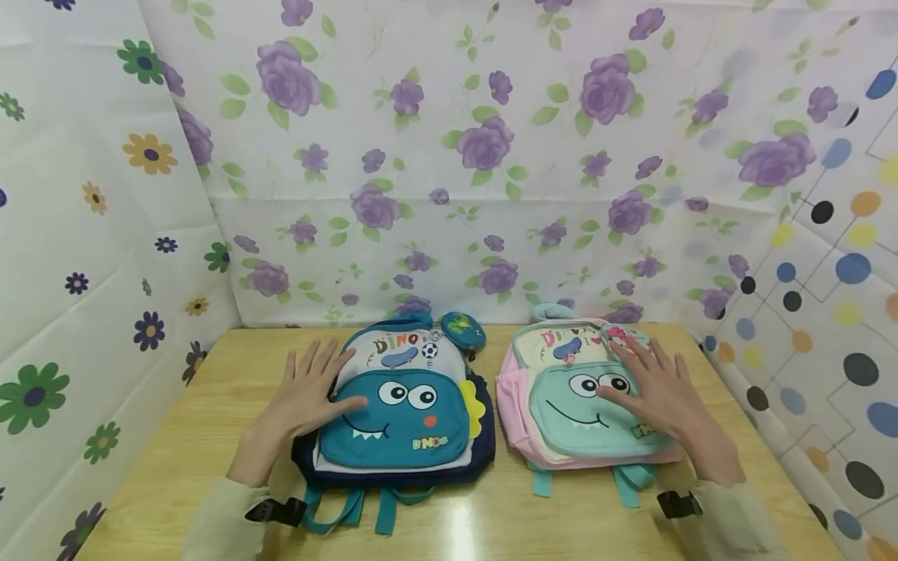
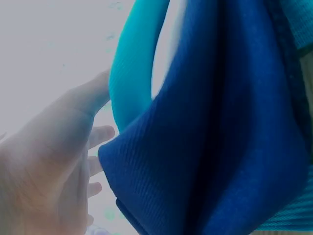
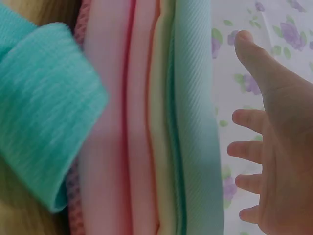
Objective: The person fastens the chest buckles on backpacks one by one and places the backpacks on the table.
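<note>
Two children's backpacks lie face up on the table in the head view. At the left is a teal and navy dinosaur backpack point(image 1: 393, 421); my left hand point(image 1: 303, 396) is over its left side, fingers spread, holding nothing. To the right lies a pink and mint dinosaur backpack point(image 1: 582, 413). Spread above its right part is my right hand point(image 1: 658, 393), also holding nothing. In the left wrist view the hand point(image 2: 49, 156) appears beside the navy fabric point(image 2: 195, 147). The right wrist view has the hand point(image 3: 283, 137) apart from the mint panel point(image 3: 198, 127).
A round teal pouch point(image 1: 464, 331) hangs at the teal backpack's top, and a light round pouch point(image 1: 617, 333) is partly hidden by my right hand. Straps point(image 1: 386, 510) trail onto the wooden table point(image 1: 189, 436). Floral cloth point(image 1: 449, 156) stands behind, with patterned cloths at both sides.
</note>
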`<state>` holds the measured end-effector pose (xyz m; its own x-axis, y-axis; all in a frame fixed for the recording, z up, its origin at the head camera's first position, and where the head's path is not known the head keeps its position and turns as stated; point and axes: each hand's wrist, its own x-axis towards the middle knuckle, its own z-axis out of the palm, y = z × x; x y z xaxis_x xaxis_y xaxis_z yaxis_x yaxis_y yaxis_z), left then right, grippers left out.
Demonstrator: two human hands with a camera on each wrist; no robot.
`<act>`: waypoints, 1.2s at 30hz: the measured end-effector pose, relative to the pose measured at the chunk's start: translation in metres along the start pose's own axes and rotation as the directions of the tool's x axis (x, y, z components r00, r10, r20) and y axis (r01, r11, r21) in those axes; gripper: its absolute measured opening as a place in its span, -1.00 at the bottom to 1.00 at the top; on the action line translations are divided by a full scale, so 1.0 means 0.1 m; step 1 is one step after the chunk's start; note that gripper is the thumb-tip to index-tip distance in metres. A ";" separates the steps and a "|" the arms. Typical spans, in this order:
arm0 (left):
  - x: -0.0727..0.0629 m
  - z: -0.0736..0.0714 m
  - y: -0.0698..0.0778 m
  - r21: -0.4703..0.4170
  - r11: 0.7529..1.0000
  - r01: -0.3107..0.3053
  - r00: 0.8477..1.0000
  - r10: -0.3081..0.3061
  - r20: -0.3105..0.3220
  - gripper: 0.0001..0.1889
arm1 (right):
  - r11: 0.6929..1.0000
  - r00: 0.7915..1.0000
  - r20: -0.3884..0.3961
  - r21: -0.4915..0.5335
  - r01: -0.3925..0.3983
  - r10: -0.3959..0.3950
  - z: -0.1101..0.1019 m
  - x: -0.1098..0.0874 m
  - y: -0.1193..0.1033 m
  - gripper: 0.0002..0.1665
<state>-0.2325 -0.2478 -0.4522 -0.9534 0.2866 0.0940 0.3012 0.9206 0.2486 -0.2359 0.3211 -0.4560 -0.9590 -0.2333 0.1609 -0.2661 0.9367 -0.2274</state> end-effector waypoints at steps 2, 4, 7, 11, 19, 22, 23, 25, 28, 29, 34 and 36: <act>0.01 -0.02 0.00 0.006 1.000 0.002 1.000 -0.002 -0.007 0.03 | 1.000 1.000 0.002 0.003 0.004 -0.004 -0.02 0.02 -0.01 0.09; 0.02 -0.03 0.01 0.012 1.000 0.002 1.000 -0.002 -0.010 0.04 | 1.000 1.000 0.000 -0.003 0.008 -0.008 -0.03 0.04 -0.02 0.09; 0.04 -0.03 0.04 0.012 1.000 -0.004 1.000 0.004 -0.009 0.04 | 1.000 1.000 -0.004 -0.013 0.001 -0.001 -0.05 0.05 -0.02 0.10; 0.07 -0.03 0.07 0.007 1.000 -0.011 1.000 0.011 -0.004 0.05 | 1.000 1.000 -0.007 0.000 0.002 -0.002 -0.07 0.05 -0.02 0.10; 0.02 -0.02 0.05 0.020 0.999 -0.027 0.999 0.027 -0.020 0.03 | 1.000 1.000 -0.007 0.000 -0.002 0.002 -0.06 0.02 -0.04 0.08; 0.00 -0.01 0.03 0.015 0.999 -0.029 0.999 0.029 -0.019 0.03 | 1.000 1.000 0.004 0.001 -0.007 0.007 -0.04 0.00 -0.03 0.08; -0.01 -0.02 0.03 0.011 1.000 -0.028 0.999 0.028 -0.016 0.03 | 1.000 1.000 0.005 0.000 -0.006 0.006 -0.04 -0.01 -0.03 0.08; -0.02 -0.02 0.01 0.002 1.000 -0.025 1.000 0.025 -0.012 0.02 | 1.000 1.000 0.001 0.002 -0.003 0.003 -0.03 -0.02 -0.03 0.07; -0.02 -0.03 0.01 -0.014 0.999 -0.035 0.999 0.035 -0.017 0.00 | 1.000 1.000 -0.017 0.014 0.008 -0.008 -0.02 -0.03 -0.03 0.04; -0.02 -0.04 0.01 -0.015 0.999 -0.041 0.999 0.041 -0.022 -0.02 | 1.000 1.000 -0.024 0.019 0.013 -0.012 -0.02 -0.03 -0.03 0.03; -0.02 -0.07 0.03 -0.028 0.997 -0.067 0.997 0.066 -0.043 -0.15 | 0.998 0.994 -0.088 0.027 0.060 -0.058 0.01 -0.02 -0.04 -0.09; -0.04 -0.07 0.03 -0.037 0.996 -0.076 0.996 0.074 -0.055 -0.22 | 0.996 0.989 -0.121 0.029 0.088 -0.084 0.03 -0.02 -0.07 -0.15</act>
<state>-0.2282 -0.2479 -0.4453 -0.9264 0.3386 0.1649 0.3729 0.8858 0.2761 -0.2325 0.3146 -0.4580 -0.9143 -0.2782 0.2943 -0.3525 0.9045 -0.2401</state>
